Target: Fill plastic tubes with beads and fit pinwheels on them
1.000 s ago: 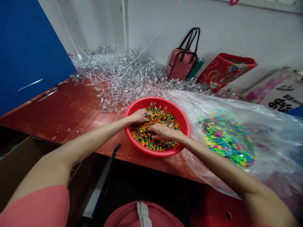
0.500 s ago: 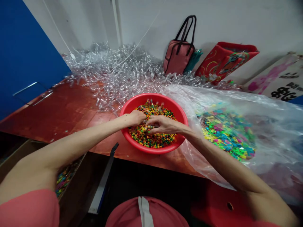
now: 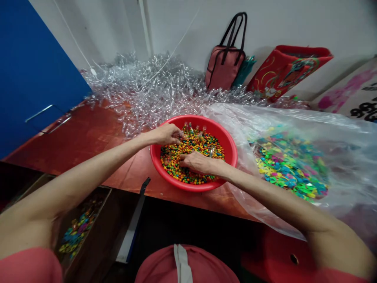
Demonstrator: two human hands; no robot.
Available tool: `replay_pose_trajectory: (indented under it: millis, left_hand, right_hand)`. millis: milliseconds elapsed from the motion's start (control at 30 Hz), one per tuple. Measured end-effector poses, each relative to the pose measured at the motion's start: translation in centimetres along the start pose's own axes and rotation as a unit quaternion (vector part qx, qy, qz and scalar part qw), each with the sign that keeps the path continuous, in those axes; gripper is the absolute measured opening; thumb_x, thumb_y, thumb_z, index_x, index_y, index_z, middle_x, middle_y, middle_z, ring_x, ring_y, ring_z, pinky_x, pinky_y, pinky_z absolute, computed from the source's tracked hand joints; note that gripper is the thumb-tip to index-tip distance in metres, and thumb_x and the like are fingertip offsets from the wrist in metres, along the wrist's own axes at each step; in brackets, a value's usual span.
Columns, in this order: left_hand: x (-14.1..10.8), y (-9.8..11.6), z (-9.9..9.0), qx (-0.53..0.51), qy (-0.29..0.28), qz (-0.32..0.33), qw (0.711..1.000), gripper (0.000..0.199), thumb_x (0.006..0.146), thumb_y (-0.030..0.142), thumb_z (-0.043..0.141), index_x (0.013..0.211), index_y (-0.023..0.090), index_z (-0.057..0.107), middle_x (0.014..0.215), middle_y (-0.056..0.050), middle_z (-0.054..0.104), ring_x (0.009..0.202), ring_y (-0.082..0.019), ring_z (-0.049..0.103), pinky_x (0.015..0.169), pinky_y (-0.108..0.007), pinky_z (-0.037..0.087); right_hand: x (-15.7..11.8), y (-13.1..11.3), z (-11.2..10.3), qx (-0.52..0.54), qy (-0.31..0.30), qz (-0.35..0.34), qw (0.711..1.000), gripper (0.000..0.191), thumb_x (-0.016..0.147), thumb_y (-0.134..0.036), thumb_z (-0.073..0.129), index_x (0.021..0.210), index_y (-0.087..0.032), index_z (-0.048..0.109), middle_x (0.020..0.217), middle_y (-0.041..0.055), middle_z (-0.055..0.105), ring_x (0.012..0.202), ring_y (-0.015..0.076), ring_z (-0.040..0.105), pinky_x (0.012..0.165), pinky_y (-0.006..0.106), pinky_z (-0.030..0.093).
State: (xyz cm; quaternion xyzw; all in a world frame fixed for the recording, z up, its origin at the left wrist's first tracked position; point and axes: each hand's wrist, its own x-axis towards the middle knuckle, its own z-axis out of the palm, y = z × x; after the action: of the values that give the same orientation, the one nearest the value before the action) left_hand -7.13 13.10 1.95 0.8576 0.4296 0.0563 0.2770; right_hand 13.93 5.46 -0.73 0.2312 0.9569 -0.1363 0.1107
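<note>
Red basin on the table, colourful beads inside | left hand curled over its left side, right hand down among the beads; what either grips, I can't tell | low, gentle scoops should spill least

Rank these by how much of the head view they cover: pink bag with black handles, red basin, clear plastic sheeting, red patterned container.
Largest to smallest:
1. Clear plastic sheeting
2. Red basin
3. Red patterned container
4. Pink bag

Nearness to the camera may flatter the first two.
</note>
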Motion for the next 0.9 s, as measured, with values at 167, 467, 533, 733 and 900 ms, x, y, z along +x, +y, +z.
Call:
replay_pose_trajectory:
  millis: [167,467,533,733,900]
  left_hand:
    - [0.4,1.0,3.5,0.145,-0.039,-0.042,0.988,0.014,0.080,0.009,0.065,0.077,0.016,0.076,0.078,-0.010,0.072,0.087,-0.025,0.067,0.078,-0.029,0.046]
    - [2.4,1.2,5.1,-0.146,-0.064,0.026,0.987,0.022,0.079,0.025,0.073,0.097,0.015,0.078,0.080,-0.002,0.074,0.069,-0.015,0.060,0.067,-0.027,0.044]
    - [1.2,0.6,3.5,-0.258,-0.022,0.005,0.966,0.031,0.081,0.030,0.073,0.107,0.013,0.075,0.083,-0.003,0.073,0.065,-0.013,0.056,0.065,-0.028,0.043]
    - [-2.7,-0.3,0.9,-0.392,0.027,-0.069,0.917,0.035,0.082,0.031,0.080,0.111,0.015,0.067,0.084,-0.004,0.071,0.053,-0.007,0.047,0.053,-0.025,0.034]
    - [-3.6,-0.6,0.7,-0.407,0.056,-0.069,0.909,0.029,0.080,0.030,0.082,0.101,0.016,0.069,0.086,-0.005,0.073,0.055,-0.007,0.049,0.052,-0.024,0.033]
  right_hand:
    - [-1.2,1.6,0.6,0.280,0.088,-0.034,0.955,0.015,0.090,-0.017,0.070,0.105,-0.016,0.073,0.094,0.0020,0.069,0.084,0.0169,0.059,0.077,0.028,0.044]
    - [-5.1,3.7,0.0,0.474,0.164,0.040,0.864,0.026,0.092,-0.036,0.073,0.110,-0.017,0.070,0.094,0.0003,0.067,0.081,0.0146,0.059,0.076,0.027,0.046]
    - [-4.2,3.3,-0.1,0.363,0.161,0.056,0.916,0.018,0.093,-0.026,0.071,0.108,-0.017,0.072,0.098,0.0031,0.068,0.084,0.0160,0.060,0.079,0.028,0.045]
    - [-0.1,0.0,0.8,0.181,0.081,-0.035,0.980,0.018,0.091,-0.006,0.064,0.103,-0.017,0.073,0.105,0.0070,0.066,0.086,0.0167,0.059,0.078,0.028,0.044]
    - [-0.6,0.7,0.6,0.349,0.129,-0.015,0.928,0.016,0.092,-0.025,0.069,0.106,-0.017,0.072,0.099,0.0033,0.071,0.086,0.0168,0.062,0.079,0.028,0.047]
